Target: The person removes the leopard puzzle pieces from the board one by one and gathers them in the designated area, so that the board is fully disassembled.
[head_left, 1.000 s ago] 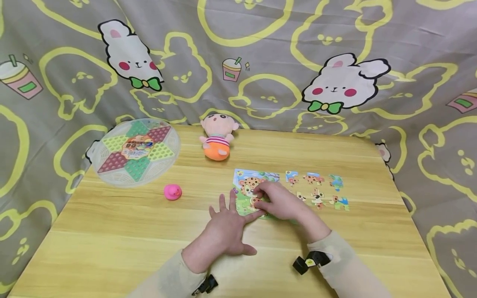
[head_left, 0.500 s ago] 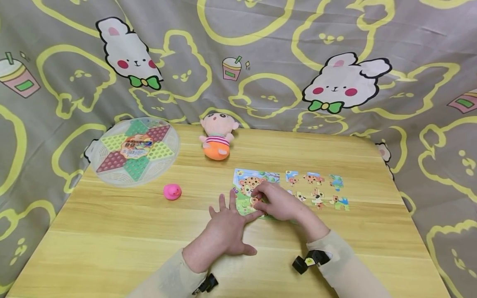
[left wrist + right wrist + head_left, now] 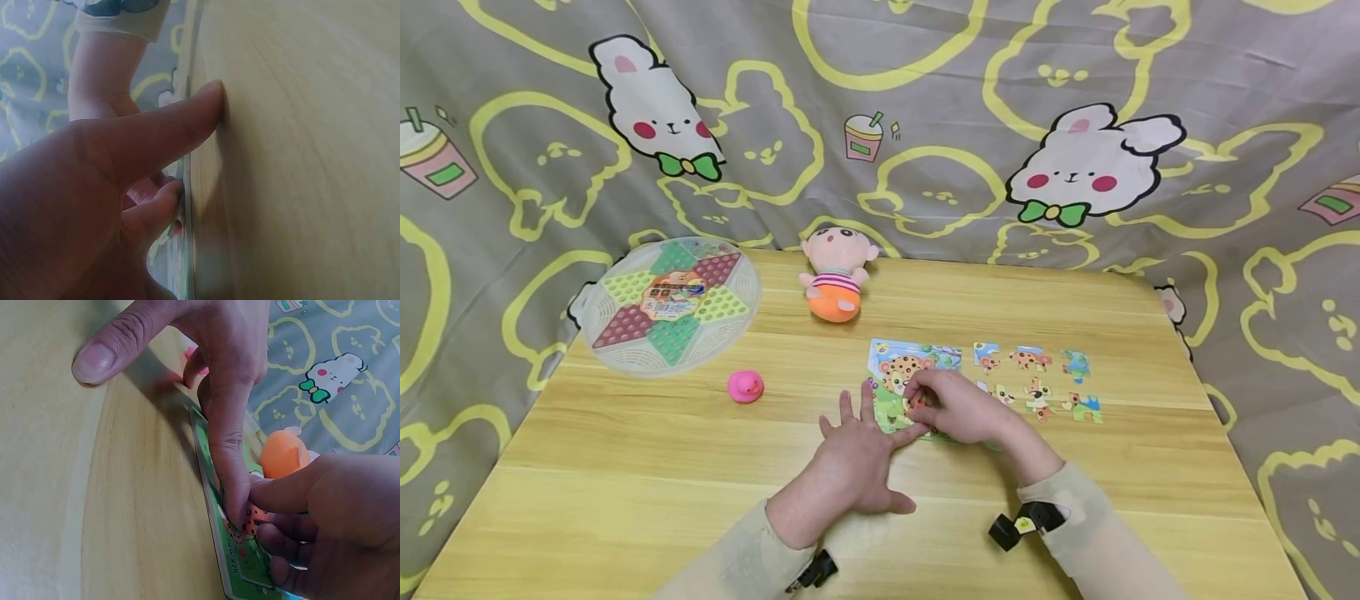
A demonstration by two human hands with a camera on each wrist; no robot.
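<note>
A leopard jigsaw puzzle board (image 3: 883, 354) lies on the table in front of both hands. My left hand (image 3: 853, 467) is spread flat with the fingers straight, its index finger touching the lower part of the board. In the right wrist view, that left index finger (image 3: 228, 450) presses down beside a red spotted puzzle piece (image 3: 255, 515). My right hand (image 3: 958, 406) bends over the board and pinches this piece between thumb and fingers. Part of the piece and the board's right side are hidden behind the right hand.
Several loose puzzle pieces (image 3: 1030, 360) lie in two rows right of the board. A pink rubber duck (image 3: 746, 387) sits to the left. Farther back are a plush doll (image 3: 835, 275) and a round Chinese checkers board (image 3: 673, 333). A patterned curtain (image 3: 940, 108) hangs behind the table.
</note>
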